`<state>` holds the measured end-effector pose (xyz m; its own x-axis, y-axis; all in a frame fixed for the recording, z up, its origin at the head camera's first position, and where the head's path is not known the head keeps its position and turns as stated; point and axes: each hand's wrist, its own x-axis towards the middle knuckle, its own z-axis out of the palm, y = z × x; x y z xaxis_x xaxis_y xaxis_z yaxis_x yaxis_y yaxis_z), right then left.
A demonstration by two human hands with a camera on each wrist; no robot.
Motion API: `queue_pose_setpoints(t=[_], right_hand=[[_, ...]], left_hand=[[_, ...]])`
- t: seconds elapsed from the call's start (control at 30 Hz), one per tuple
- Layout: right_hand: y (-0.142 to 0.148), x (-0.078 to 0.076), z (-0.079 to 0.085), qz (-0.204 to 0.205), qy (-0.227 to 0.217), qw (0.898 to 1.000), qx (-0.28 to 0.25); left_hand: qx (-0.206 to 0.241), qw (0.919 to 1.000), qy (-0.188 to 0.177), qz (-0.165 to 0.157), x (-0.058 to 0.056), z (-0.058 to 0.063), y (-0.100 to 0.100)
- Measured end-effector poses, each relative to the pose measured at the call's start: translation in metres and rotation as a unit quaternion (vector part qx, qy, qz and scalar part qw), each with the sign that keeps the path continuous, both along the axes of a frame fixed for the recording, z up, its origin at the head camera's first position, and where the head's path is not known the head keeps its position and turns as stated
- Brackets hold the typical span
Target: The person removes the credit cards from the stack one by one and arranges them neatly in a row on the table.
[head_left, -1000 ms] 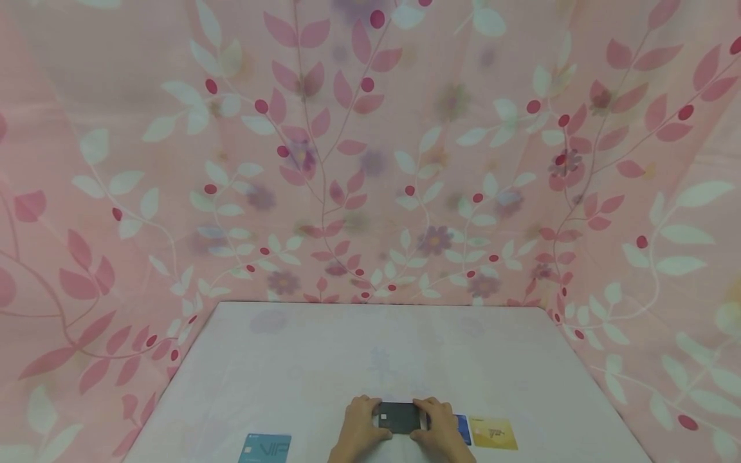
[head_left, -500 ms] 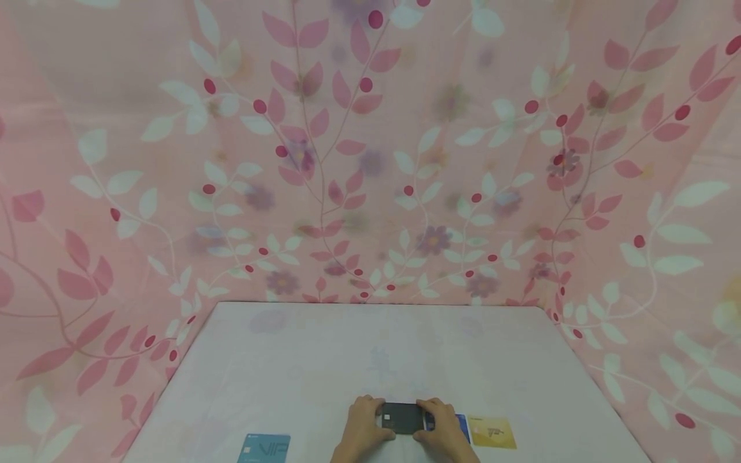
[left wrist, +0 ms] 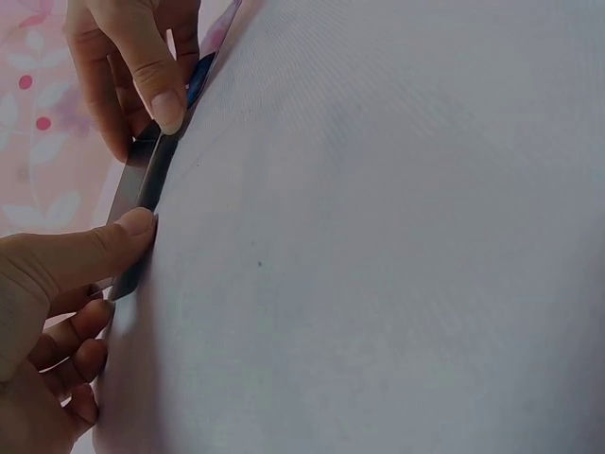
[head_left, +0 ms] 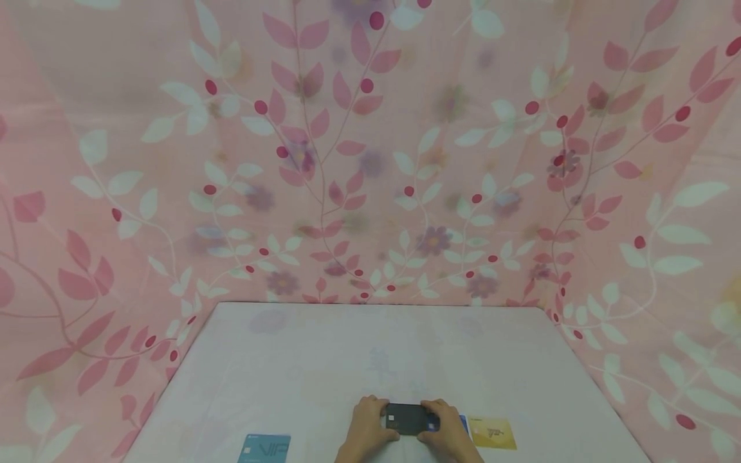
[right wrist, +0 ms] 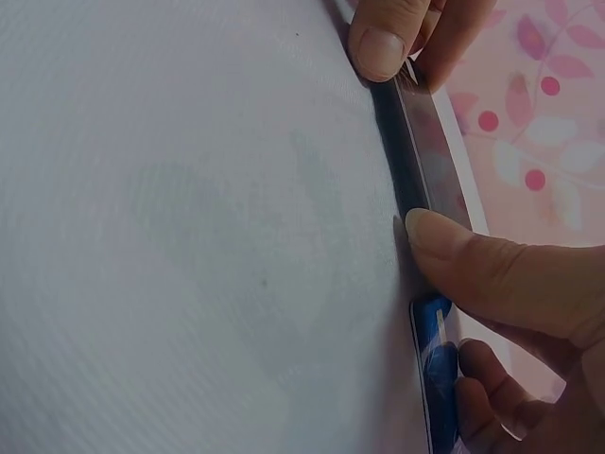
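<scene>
Both hands hold a black card with a small chip mark [head_left: 406, 419] flat, low on the white table. My left hand [head_left: 368, 424] pinches its left end, thumb at the near edge and fingers at the far edge. At the right end, my right hand [head_left: 447, 429] grips it the same way. A blue card [head_left: 464, 422] lies under and beside the right hand, which partly hides it. In the right wrist view the blue card [right wrist: 437, 378] sits just past the right thumb, in line with the black card [right wrist: 405, 151].
A yellow gold card [head_left: 492, 433] lies right of the blue one. Farther left is a teal card marked VIP [head_left: 264, 448], cut off by the frame's bottom. The white tabletop [head_left: 370, 347] ends at a pink flowered cloth [head_left: 370, 161] behind and at the sides.
Both hands have slid the black card a little to the right, nearer the blue card. The right hand covers more of the blue card. The teal and gold cards stay in place.
</scene>
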<state>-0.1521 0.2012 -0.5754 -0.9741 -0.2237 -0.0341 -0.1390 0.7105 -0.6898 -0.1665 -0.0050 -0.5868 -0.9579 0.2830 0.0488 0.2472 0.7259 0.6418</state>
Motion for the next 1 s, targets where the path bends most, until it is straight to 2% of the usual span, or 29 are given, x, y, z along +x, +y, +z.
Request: queue_pose_setpoints(t=[0.17,0.27,0.53,0.77,1.0], right_hand=[[0.0,0.0,0.0,-0.007,-0.019,1.0,-0.001],[0.001,-0.001,0.0,-0.004,-0.008,1.0,0.001],[-0.003,-0.001,0.001,-0.003,0.012,1.0,0.01],[-0.007,-0.003,0.002,-0.019,-0.022,0.999,0.02],[-0.007,-0.007,-0.004,-0.005,-0.001,0.999,0.04]], left_hand=[[-0.004,1.0,0.005,0.002,0.001,0.0,0.001],[0.0,1.0,0.001,0.001,0.001,0.002,0.001],[0.003,0.9998,0.019,0.001,0.002,0.005,0.0],[0.021,0.9998,0.002,0.004,-0.002,0.002,-0.003],[0.037,0.9992,-0.009,-0.013,-0.005,-0.001,-0.009]])
